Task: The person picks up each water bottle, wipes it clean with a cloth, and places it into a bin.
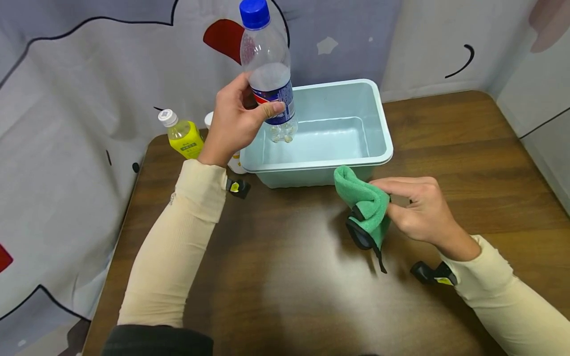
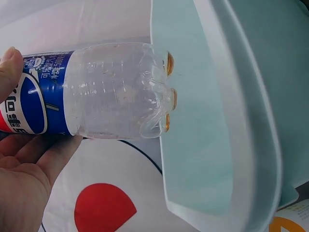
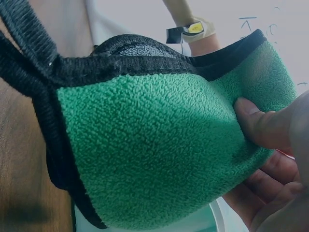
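Note:
My left hand (image 1: 238, 116) grips a clear plastic bottle (image 1: 267, 54) with a blue cap and a blue label, its thumb across the label. The bottle is upright, and its base overlaps the left part of the pale green plastic basin (image 1: 385, 138) in the head view. In the left wrist view the bottle's lobed base (image 2: 154, 92) shows beside the basin's rim (image 2: 256, 121). Between thumb and fingers my right hand (image 1: 418, 210) pinches a folded green cloth (image 1: 362, 198) with black edging and a black loop, in front of the basin's right side. The cloth (image 3: 149, 145) fills most of the right wrist view.
A small bottle (image 1: 184, 138) with yellow-green contents and a white cap stands at the table's back left. Next to it, a white container (image 1: 237, 163) is partly hidden behind my left hand. A patterned curtain (image 1: 111, 89) hangs behind the wooden table (image 1: 285, 277).

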`<state>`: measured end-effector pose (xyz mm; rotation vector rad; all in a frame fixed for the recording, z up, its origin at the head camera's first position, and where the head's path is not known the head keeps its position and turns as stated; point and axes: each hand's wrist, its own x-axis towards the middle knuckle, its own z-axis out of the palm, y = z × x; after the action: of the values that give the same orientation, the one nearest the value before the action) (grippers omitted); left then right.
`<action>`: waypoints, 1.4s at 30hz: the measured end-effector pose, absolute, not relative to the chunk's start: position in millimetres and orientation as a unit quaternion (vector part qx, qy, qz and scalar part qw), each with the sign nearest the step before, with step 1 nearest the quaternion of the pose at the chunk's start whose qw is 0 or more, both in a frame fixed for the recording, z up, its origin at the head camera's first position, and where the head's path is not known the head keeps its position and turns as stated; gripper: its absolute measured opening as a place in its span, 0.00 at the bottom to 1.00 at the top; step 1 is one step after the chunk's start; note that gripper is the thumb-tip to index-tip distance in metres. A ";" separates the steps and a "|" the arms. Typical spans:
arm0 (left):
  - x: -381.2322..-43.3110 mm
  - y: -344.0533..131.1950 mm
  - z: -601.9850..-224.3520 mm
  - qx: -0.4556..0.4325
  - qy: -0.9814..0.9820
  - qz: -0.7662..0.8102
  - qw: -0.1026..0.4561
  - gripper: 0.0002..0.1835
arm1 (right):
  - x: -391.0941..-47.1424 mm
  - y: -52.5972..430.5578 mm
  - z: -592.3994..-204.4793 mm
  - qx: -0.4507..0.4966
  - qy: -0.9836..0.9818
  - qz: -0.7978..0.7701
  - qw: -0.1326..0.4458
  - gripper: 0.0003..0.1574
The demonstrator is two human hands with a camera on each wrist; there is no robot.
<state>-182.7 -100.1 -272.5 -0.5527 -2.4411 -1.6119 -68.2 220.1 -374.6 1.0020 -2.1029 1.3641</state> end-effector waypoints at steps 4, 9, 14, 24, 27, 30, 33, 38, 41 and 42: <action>-186.7 -99.1 -272.7 -0.176 -0.821 -0.537 0.079 0.32 | -68.1 220.5 -375.2 0.361 -0.761 0.493 0.218 0.21; -191.0 -97.9 -272.9 -0.161 -0.831 -0.527 0.075 0.32 | -67.6 220.9 -376.1 0.361 -0.760 0.494 0.218 0.21; -195.0 -96.1 -272.9 -0.148 -0.837 -0.521 0.070 0.33 | -67.5 221.0 -376.1 0.362 -0.760 0.494 0.217 0.21; -204.1 -93.7 -273.0 -0.132 -0.838 -0.525 0.067 0.34 | -66.7 220.4 -376.5 0.355 -0.762 0.499 0.212 0.22; -207.1 -93.4 -272.9 -0.124 -0.837 -0.529 0.062 0.34 | -67.1 219.8 -376.8 0.355 -0.762 0.499 0.212 0.22; -209.6 -93.6 -273.4 -0.117 -0.839 -0.528 0.061 0.34 | -67.3 219.4 -377.1 0.354 -0.762 0.499 0.213 0.23; -212.0 -93.9 -273.5 -0.110 -0.843 -0.522 0.062 0.35 | -67.3 219.0 -377.5 0.354 -0.762 0.499 0.212 0.23; -216.4 -93.4 -272.2 -0.087 -0.857 -0.505 0.060 0.36 | -67.8 218.7 -377.8 0.357 -0.761 0.498 0.212 0.22; -219.0 -93.4 -271.5 -0.078 -0.860 -0.501 0.057 0.36 | -68.0 218.7 -377.9 0.358 -0.761 0.498 0.211 0.22; -219.7 -93.6 -271.4 -0.076 -0.861 -0.500 0.057 0.36 | -67.9 218.7 -378.0 0.357 -0.761 0.498 0.211 0.22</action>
<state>-219.7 -93.6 -271.4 -0.2296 -2.6113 -1.5149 -67.9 218.7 -378.0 0.9935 -2.1161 1.3840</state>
